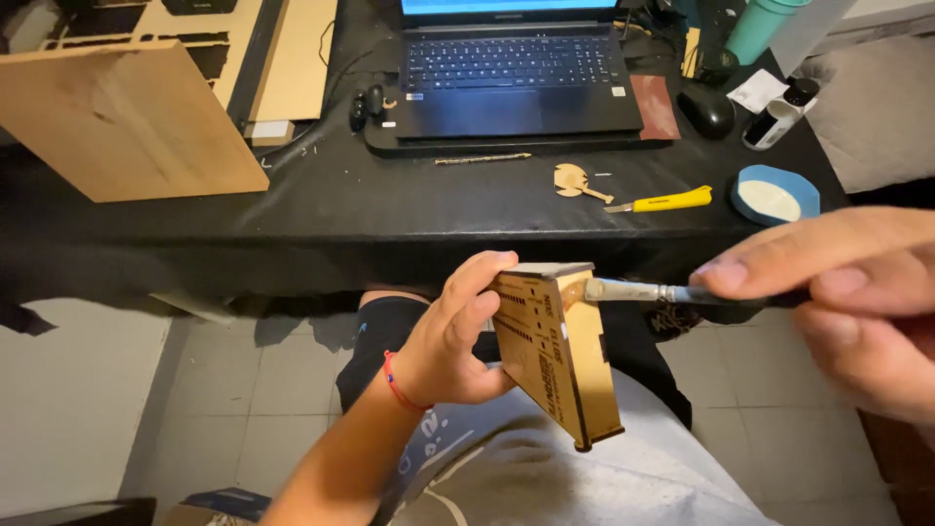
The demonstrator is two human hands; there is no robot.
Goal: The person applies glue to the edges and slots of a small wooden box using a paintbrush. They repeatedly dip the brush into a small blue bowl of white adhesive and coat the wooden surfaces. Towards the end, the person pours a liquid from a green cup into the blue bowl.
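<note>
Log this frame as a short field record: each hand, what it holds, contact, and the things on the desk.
left hand: grips a laser-cut wooden box, tilted, above the lap
right hand: holds a paintbrush near its ferrule
contact: brush tip meets the box's upper edge
desk: black, with laptop, yellow utility knife, small wooden cutout, blue dish, mouse, plywood sheet

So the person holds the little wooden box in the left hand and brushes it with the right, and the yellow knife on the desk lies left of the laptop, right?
Not quite. The head view shows the yellow knife lying right of and below the laptop, near the blue dish. The left hand does hold the wooden box, and the right hand the brush.
</note>
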